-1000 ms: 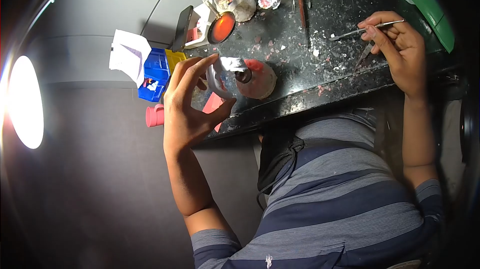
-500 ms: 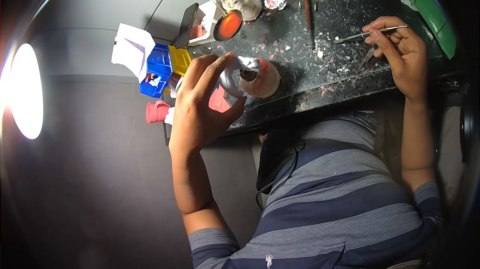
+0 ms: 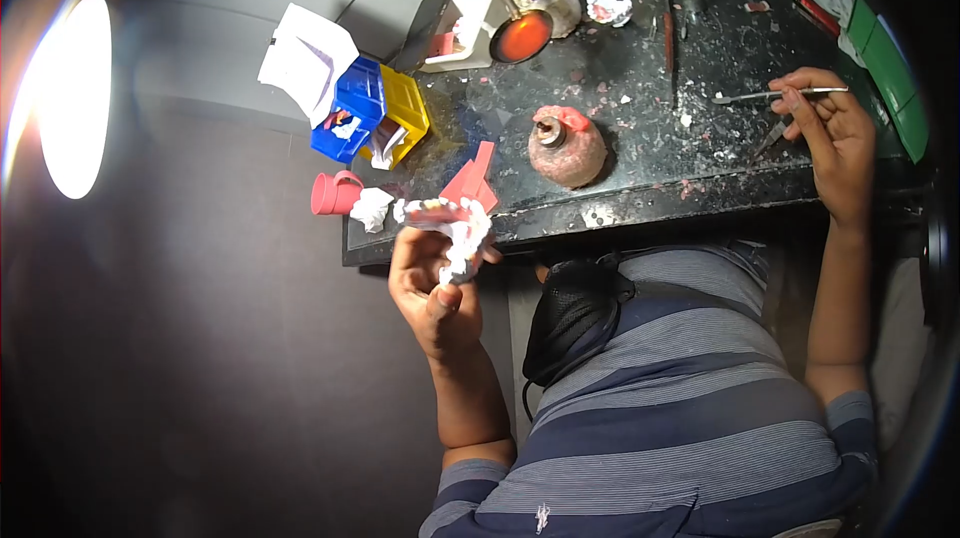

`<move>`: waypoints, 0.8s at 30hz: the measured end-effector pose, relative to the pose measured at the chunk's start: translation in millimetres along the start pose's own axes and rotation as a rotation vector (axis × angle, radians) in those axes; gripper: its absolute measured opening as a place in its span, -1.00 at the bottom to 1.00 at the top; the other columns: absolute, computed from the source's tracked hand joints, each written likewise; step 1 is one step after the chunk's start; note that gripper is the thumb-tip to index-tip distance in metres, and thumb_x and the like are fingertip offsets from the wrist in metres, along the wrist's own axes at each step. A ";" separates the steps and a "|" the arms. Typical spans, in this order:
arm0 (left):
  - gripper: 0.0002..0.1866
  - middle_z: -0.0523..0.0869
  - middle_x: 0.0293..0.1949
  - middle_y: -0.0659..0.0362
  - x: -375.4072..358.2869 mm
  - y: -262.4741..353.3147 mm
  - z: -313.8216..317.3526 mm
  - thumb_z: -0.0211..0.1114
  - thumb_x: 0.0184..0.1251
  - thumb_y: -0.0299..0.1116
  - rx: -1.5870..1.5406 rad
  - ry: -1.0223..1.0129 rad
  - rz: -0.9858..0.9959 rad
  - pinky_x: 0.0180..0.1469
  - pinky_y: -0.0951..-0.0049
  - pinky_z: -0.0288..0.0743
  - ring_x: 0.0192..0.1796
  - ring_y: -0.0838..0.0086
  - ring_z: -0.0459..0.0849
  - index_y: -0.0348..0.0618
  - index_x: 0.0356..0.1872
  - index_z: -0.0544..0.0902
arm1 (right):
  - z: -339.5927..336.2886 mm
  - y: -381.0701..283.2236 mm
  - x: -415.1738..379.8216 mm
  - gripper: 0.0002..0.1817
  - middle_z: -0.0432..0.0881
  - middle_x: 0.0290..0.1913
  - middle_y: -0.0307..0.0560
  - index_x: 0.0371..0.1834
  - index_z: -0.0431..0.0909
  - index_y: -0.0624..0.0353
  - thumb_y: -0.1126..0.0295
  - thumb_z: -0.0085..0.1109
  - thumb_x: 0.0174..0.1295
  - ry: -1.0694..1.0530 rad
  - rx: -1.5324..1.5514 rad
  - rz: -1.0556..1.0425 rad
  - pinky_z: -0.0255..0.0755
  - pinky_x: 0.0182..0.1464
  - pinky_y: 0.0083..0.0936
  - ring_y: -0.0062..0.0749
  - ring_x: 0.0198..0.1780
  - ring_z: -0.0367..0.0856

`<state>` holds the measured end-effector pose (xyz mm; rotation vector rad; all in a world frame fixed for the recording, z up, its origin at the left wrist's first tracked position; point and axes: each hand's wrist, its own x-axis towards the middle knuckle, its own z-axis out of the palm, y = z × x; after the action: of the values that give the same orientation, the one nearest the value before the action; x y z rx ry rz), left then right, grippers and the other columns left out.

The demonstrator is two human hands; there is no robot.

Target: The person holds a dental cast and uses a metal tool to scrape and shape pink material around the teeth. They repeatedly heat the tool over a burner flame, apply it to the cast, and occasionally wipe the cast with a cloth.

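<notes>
A white and pink horseshoe-shaped dental model [image 3: 462, 234] is gripped by my left hand [image 3: 432, 288], held up in front of the table's left front corner. My right hand [image 3: 832, 133] is over the right part of the table, its fingers closed around a thin metal tool [image 3: 750, 96] that points left. A second pointed tool [image 3: 770, 138] shows below those fingers. Between the hands, a round pink-stained burner [image 3: 568, 150] stands near the front edge. Red wax sheets [image 3: 472, 184] lie just behind the model.
Blue and yellow bins [image 3: 400, 103], a pink mug [image 3: 335, 194] and crumpled paper [image 3: 371, 209] are at the left. Behind stand a white box [image 3: 470, 28] and a dish of orange-red material [image 3: 522, 37]. A red-handled tool [image 3: 669, 43] and a green box [image 3: 890, 78] are farther right.
My left hand has turned over and come down toward my body with the model, showing its toothed side. The whole view has shifted; my right hand keeps nearly the same pose.
</notes>
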<state>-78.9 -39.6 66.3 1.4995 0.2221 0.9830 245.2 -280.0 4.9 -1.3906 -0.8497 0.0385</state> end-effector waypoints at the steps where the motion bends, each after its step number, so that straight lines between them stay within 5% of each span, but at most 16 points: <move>1: -0.15 0.65 0.03 -0.19 -5.4 2.0 2.1 0.61 0.03 0.00 -0.051 0.001 -0.048 -0.19 0.24 0.69 -0.11 0.16 0.75 -0.50 0.15 0.46 | 0.0 0.7 0.0 -0.86 0.72 -0.06 -0.05 -0.02 0.58 0.32 0.51 0.14 0.45 -0.001 0.004 0.011 0.46 -0.23 -0.72 -0.59 -0.15 0.68; 3: -0.13 0.69 -0.05 -0.18 -12.1 10.6 8.8 0.59 0.04 0.06 -0.139 -0.012 -0.129 -0.24 0.22 0.69 -0.21 0.16 0.76 -0.53 0.13 0.46 | 0.4 2.4 0.8 -0.86 0.72 -0.06 -0.05 -0.02 0.58 0.32 0.51 0.15 0.45 -0.003 0.002 0.006 0.46 -0.23 -0.72 -0.59 -0.15 0.68; 4: 0.00 0.67 -0.16 -0.19 -14.5 13.2 10.3 0.42 0.12 0.33 -0.011 -0.032 -0.130 -0.35 0.33 0.64 -0.27 0.13 0.71 -0.56 0.17 0.43 | 0.6 2.7 1.2 -0.86 0.72 -0.06 -0.05 -0.02 0.58 0.32 0.51 0.15 0.45 0.000 0.005 0.012 0.46 -0.23 -0.72 -0.59 -0.15 0.68; 6: 0.02 0.66 -0.13 -0.18 -17.2 21.7 16.3 0.43 0.09 0.35 -0.025 -0.073 -0.163 -0.40 0.30 0.67 -0.26 0.11 0.74 -0.57 0.15 0.43 | 0.9 1.3 1.4 -0.86 0.71 -0.07 -0.05 -0.02 0.58 0.32 0.51 0.15 0.44 -0.010 -0.002 0.012 0.46 -0.23 -0.72 -0.58 -0.15 0.68; 8: 0.11 0.63 0.02 -0.22 -23.1 32.6 24.8 0.52 -0.06 0.37 0.040 -0.041 -0.211 -0.40 0.22 0.72 -0.25 0.07 0.76 -0.61 0.14 0.42 | 1.5 0.7 1.0 -0.86 0.71 -0.07 -0.04 -0.03 0.59 0.32 0.51 0.16 0.44 0.009 0.002 0.019 0.47 -0.23 -0.72 -0.58 -0.15 0.67; 12: 0.27 0.63 0.00 -0.27 -30.5 39.4 32.9 0.61 -0.33 0.44 0.030 0.017 -0.224 -0.37 0.11 0.79 -0.26 0.02 0.79 -0.68 0.10 0.40 | 1.7 0.2 1.3 -0.86 0.72 -0.07 -0.05 -0.03 0.59 0.31 0.51 0.16 0.44 0.007 0.003 0.008 0.47 -0.23 -0.73 -0.59 -0.15 0.67; 14: 0.10 0.71 -0.01 -0.19 -30.8 42.9 34.9 0.77 -0.44 0.22 -0.179 -0.038 -0.256 0.12 0.16 0.65 0.01 0.17 0.76 -0.50 0.05 0.52 | 1.5 0.7 0.8 -0.86 0.72 -0.07 -0.05 -0.03 0.59 0.31 0.51 0.17 0.44 0.009 0.006 0.016 0.47 -0.24 -0.73 -0.59 -0.16 0.67; 15: 0.10 0.71 -0.01 -0.19 -30.6 44.3 36.9 0.77 -0.44 0.22 -0.179 -0.042 -0.253 0.12 0.16 0.65 0.01 0.17 0.76 -0.50 0.05 0.52 | 1.4 0.9 0.9 -0.86 0.72 -0.07 -0.05 -0.03 0.59 0.31 0.51 0.17 0.44 0.010 0.010 0.025 0.47 -0.24 -0.74 -0.60 -0.16 0.67; 17: 0.31 0.63 -0.07 -0.35 -31.6 46.6 40.1 0.60 -0.42 0.48 -0.007 0.009 -0.230 -0.42 0.09 0.80 -0.35 -0.02 0.78 -0.75 0.01 0.41 | 1.1 1.1 1.0 -0.86 0.72 -0.08 -0.05 -0.03 0.59 0.31 0.51 0.17 0.43 0.011 0.009 0.020 0.47 -0.24 -0.74 -0.60 -0.16 0.67; 21: 0.30 0.62 -0.09 -0.38 -37.5 46.1 30.2 0.64 -0.42 0.43 -0.120 -0.076 -0.211 -0.42 0.04 0.78 -0.30 -0.08 0.78 -0.79 0.01 0.43 | 1.6 0.9 1.0 -0.87 0.72 -0.07 -0.06 -0.03 0.59 0.30 0.52 0.17 0.43 0.013 0.012 0.021 0.47 -0.25 -0.74 -0.60 -0.17 0.67; 23: 0.20 0.71 0.00 -0.20 -39.7 47.4 29.0 0.81 -0.51 0.16 -0.324 -0.158 -0.248 0.20 0.09 0.60 0.06 0.13 0.74 -0.56 0.15 0.49 | 1.6 1.4 1.0 -0.87 0.72 -0.07 -0.05 -0.03 0.59 0.30 0.52 0.17 0.43 0.013 0.013 0.014 0.47 -0.25 -0.73 -0.60 -0.17 0.67; 24: 0.20 0.71 0.00 -0.20 -42.3 48.1 30.1 0.81 -0.51 0.16 -0.324 -0.159 -0.246 0.20 0.09 0.60 0.06 0.13 0.74 -0.56 0.15 0.49 | 1.5 1.8 1.1 -0.87 0.72 -0.07 -0.05 -0.03 0.59 0.30 0.52 0.17 0.43 0.014 0.014 0.010 0.47 -0.25 -0.73 -0.60 -0.17 0.67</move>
<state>-104.0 -99.4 94.5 1.2126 0.1227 0.6635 246.0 -277.7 3.8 -1.3810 -0.8290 0.0424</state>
